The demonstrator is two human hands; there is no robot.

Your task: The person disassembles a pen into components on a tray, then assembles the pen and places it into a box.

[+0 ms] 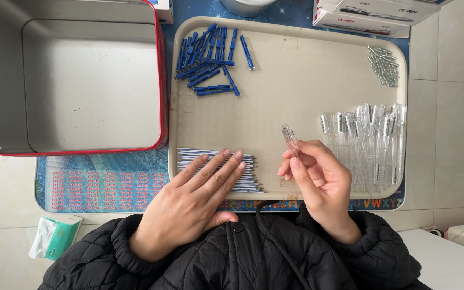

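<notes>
My right hand [318, 185] holds a clear plastic pen barrel [289, 137] upright between thumb and fingers, over the front of a beige tray [296, 80]. My left hand [194, 201] lies flat, fingers spread, on a row of thin silver-and-blue pen refills [189, 156] at the tray's front left edge. A heap of clear pen barrels [369, 142] lies to the right of my right hand. Blue pen parts [208, 62] are piled at the tray's back left. Small metal springs [383, 65] sit at the back right corner.
A red-rimmed metal tin [71, 80] stands open at the left. White boxes [366, 13] sit behind the tray. A tissue pack [55, 237] lies on the tiled surface at the front left. A blue printed mat [103, 182] lies under the tray.
</notes>
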